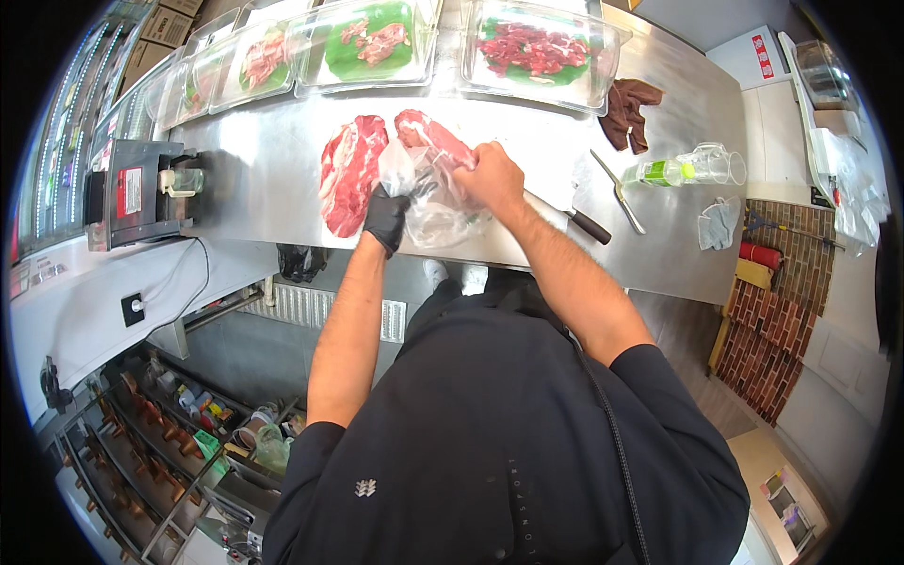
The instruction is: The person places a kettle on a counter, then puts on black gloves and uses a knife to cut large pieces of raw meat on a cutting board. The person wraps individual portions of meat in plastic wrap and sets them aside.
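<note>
A clear plastic bag is bunched between my two hands over the white cutting board. My left hand, in a black glove, grips the bag's left side. Bare, my right hand is closed on the bag's upper right edge, right against a piece of raw red meat. That piece lies partly behind or inside the bag; I cannot tell which. Left of it, a larger marbled slab of raw meat rests on the board beside my glove. A knife with a dark handle lies to the right of my right hand.
Clear plastic bins of cut meat line the steel table's far side. To the right are a brown cloth, a honing steel, a bottle, a clear jug and a grey glove. A metal machine stands left.
</note>
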`<control>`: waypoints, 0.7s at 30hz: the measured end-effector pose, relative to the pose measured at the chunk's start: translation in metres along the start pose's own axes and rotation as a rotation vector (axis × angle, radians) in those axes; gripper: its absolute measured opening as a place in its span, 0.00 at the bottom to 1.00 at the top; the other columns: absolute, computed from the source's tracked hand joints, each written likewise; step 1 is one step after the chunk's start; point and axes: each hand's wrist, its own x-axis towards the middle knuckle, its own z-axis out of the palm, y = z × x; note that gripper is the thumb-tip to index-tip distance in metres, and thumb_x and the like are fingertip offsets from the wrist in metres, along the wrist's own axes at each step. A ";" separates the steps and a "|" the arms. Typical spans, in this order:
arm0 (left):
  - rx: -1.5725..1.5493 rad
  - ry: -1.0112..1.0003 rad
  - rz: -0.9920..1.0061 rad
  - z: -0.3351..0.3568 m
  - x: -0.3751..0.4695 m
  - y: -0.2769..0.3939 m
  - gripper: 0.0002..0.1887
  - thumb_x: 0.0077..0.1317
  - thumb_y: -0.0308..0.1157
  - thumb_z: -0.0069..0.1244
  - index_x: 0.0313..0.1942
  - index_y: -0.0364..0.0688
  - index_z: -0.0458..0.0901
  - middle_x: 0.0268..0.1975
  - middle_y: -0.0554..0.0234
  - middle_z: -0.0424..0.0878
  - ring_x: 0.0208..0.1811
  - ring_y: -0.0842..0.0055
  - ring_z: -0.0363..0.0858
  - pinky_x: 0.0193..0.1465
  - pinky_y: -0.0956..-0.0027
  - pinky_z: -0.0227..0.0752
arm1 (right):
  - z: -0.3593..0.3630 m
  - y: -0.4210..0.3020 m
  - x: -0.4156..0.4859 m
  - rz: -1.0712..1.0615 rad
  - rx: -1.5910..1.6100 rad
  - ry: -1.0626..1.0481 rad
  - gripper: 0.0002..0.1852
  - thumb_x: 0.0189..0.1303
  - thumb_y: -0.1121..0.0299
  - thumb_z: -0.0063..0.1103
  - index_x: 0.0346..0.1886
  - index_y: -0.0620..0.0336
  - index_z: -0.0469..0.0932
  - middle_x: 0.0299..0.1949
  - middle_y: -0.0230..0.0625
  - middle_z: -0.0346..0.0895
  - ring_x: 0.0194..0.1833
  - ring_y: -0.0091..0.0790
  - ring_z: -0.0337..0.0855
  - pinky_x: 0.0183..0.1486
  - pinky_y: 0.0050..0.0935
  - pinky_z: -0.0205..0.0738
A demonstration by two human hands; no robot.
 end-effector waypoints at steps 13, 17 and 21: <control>1.091 0.736 0.602 -0.197 -0.016 0.273 0.31 0.61 0.32 0.65 0.64 0.29 0.76 0.60 0.36 0.84 0.57 0.57 0.86 0.63 0.58 0.77 | -0.025 -0.010 0.052 0.066 0.341 -0.043 0.17 0.53 0.56 0.70 0.19 0.60 0.81 0.22 0.38 0.85 0.29 0.38 0.87 0.39 0.40 0.79; 1.688 0.906 0.626 -0.181 -0.003 0.273 0.57 0.52 0.48 0.75 0.76 0.34 0.60 0.76 0.34 0.67 0.76 0.47 0.67 0.79 0.49 0.59 | -0.009 -0.022 0.040 -0.189 0.440 -0.080 0.14 0.59 0.62 0.69 0.41 0.63 0.89 0.37 0.42 0.88 0.39 0.38 0.88 0.48 0.36 0.81; 1.573 0.151 0.504 -0.084 0.049 0.152 0.72 0.46 0.61 0.76 0.83 0.46 0.47 0.82 0.42 0.56 0.85 0.49 0.51 0.86 0.46 0.39 | -0.014 0.017 0.002 -0.098 0.466 -0.055 0.26 0.64 0.62 0.70 0.63 0.62 0.81 0.46 0.41 0.87 0.45 0.33 0.85 0.53 0.32 0.80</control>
